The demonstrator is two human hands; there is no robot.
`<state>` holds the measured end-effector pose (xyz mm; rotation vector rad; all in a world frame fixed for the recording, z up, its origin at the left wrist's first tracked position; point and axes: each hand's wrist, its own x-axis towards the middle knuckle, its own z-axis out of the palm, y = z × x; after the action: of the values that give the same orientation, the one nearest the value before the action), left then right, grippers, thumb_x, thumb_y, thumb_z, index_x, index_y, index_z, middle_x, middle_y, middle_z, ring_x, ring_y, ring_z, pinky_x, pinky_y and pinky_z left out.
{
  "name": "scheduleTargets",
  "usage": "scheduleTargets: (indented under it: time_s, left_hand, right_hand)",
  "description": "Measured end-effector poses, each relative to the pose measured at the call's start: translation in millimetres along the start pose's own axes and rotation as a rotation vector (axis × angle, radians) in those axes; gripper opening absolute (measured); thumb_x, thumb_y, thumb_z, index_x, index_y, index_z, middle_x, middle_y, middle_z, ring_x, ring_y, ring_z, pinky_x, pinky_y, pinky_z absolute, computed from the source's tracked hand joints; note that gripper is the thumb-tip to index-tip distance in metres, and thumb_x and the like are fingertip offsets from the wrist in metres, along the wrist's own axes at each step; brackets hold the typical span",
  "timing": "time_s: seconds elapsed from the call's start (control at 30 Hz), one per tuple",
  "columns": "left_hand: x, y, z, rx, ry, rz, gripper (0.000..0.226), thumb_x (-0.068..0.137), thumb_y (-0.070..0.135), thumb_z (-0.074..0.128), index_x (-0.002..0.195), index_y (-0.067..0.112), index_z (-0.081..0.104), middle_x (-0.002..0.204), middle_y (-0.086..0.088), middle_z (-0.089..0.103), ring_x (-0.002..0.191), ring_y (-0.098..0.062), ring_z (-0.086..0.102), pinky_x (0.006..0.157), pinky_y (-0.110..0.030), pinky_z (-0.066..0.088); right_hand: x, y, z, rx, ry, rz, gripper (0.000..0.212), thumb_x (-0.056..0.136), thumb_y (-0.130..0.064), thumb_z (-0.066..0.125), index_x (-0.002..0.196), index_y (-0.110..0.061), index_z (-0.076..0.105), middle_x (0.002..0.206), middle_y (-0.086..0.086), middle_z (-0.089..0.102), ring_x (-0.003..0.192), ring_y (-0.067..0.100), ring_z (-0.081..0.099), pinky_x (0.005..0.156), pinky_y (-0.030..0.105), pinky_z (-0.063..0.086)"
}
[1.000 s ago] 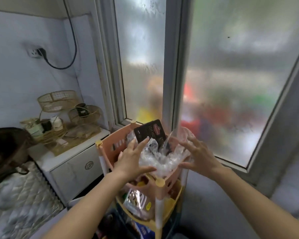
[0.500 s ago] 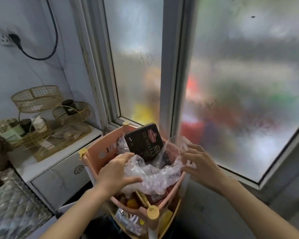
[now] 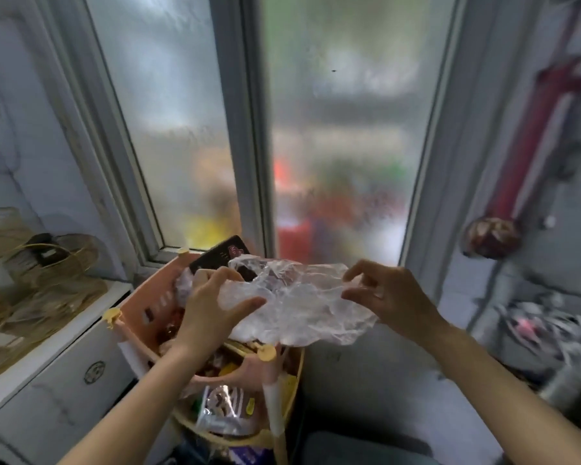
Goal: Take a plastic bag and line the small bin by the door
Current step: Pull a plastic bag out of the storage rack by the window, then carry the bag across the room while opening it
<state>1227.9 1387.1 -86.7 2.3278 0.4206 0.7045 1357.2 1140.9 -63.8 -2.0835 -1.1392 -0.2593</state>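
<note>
A crumpled clear plastic bag (image 3: 296,307) hangs stretched between my two hands, lifted just above the top tier of a pink storage rack (image 3: 141,307). My left hand (image 3: 212,307) pinches the bag's left edge between thumb and fingers. My right hand (image 3: 379,293) grips its right edge with curled fingers. No small bin is in view.
A black box (image 3: 222,260) leans in the rack's top basket. Lower tiers (image 3: 235,414) hold snack packets. A white cabinet (image 3: 47,380) with gold wire baskets (image 3: 47,263) stands at left. Frosted windows (image 3: 342,129) fill the back. A red pole (image 3: 530,135) and clutter (image 3: 544,323) are at right.
The bag has come up out of the rack's top basket and is now spread between both hands. The view has swung to the right.
</note>
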Motion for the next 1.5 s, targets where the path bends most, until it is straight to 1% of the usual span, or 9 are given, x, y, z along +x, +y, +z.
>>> scheduleTargets:
  time_s: [0.3,0.53,0.7,0.77,1.03,1.13,1.23,1.37,1.5]
  left_hand:
    - [-94,96,60,-0.277,-0.257,0.314,0.054,0.056,0.058,0.072,0.095,0.029,0.048,0.094,0.035,0.053,0.087,0.011,0.052,0.068,-0.005,0.035]
    - [-186,216,141,-0.452,-0.492,0.588,0.078,0.050,0.058,0.077,0.112,0.035,0.037,0.103,0.009,0.057,0.086,-0.011,0.057,0.065,-0.009,0.040]
    - [-281,319,190,-0.548,-0.767,0.744,0.101,0.045,0.061,0.080,0.126,0.063,0.020,0.135,0.015,0.020,0.118,-0.003,0.033,0.093,-0.017,0.036]
    - [-332,366,208,-0.603,-0.880,0.850,0.102,0.041,0.071,0.075,0.126,0.068,0.018,0.139,0.020,0.005,0.120,0.007,0.027,0.091,-0.004,0.030]
    - [-565,532,257,-0.781,-1.253,1.029,0.068,0.045,0.059,0.080,0.103,0.067,0.046,0.137,0.020,0.020,0.130,0.002,0.018,0.105,-0.020,0.020]
    - [-637,581,269,-0.839,-1.380,0.980,0.037,0.051,0.049,0.083,0.081,0.056,0.063,0.125,0.009,0.046,0.125,-0.006,0.038,0.104,-0.026,0.032]
    - [-696,627,281,-0.879,-1.507,0.965,0.018,0.059,0.033,0.084,0.062,0.044,0.070,0.096,0.005,0.061,0.106,0.002,0.058,0.086,-0.010,0.042]
    - [-760,680,304,-0.951,-1.601,0.860,0.016,0.062,0.023,0.083,0.061,0.036,0.073,0.091,0.007,0.065,0.093,0.004,0.062,0.079,-0.008,0.042]
    - [-820,736,331,-0.988,-1.715,0.770,0.013,0.065,0.022,0.080,0.065,0.033,0.074,0.100,0.002,0.067,0.099,-0.006,0.061,0.086,-0.021,0.041]
  right_hand:
    - [-182,-41,-78,-0.075,0.129,0.390,0.021,0.079,-0.028,0.070,0.098,-0.035,0.067,0.077,-0.011,0.065,0.076,0.002,0.061,0.069,0.015,0.047]
    - [-347,-75,-167,-0.205,0.356,0.657,0.011,0.075,-0.026,0.074,0.086,-0.026,0.073,0.084,-0.007,0.070,0.081,0.000,0.063,0.071,0.017,0.050]
    - [-470,-115,-225,-0.260,0.586,0.819,0.010,0.072,-0.018,0.076,0.075,-0.027,0.072,0.078,-0.008,0.068,0.076,0.005,0.064,0.071,0.025,0.052]
    - [-520,-135,-249,-0.310,0.667,0.872,0.007,0.072,-0.013,0.076,0.072,-0.020,0.073,0.074,-0.007,0.068,0.074,0.007,0.063,0.069,0.027,0.051]
    - [-715,-209,-346,-0.330,1.006,1.046,0.008,0.074,-0.010,0.074,0.073,-0.017,0.071,0.076,0.002,0.072,0.077,0.014,0.068,0.077,0.030,0.057]
    - [-775,-232,-377,-0.400,1.108,1.080,0.005,0.075,-0.015,0.074,0.074,-0.017,0.070,0.074,0.002,0.072,0.075,0.010,0.068,0.075,0.026,0.056]
    - [-829,-252,-401,-0.458,1.197,1.121,0.009,0.072,-0.019,0.077,0.077,-0.018,0.070,0.076,0.001,0.071,0.076,0.011,0.066,0.075,0.028,0.055]
    - [-902,-277,-422,-0.719,1.396,1.186,0.043,0.063,-0.049,0.074,0.102,-0.036,0.061,0.100,-0.018,0.061,0.092,-0.001,0.056,0.075,0.006,0.042]
    - [-978,-289,-435,-0.757,1.704,1.317,0.063,0.056,-0.062,0.067,0.114,-0.042,0.049,0.113,-0.014,0.051,0.102,0.000,0.052,0.080,0.020,0.044]
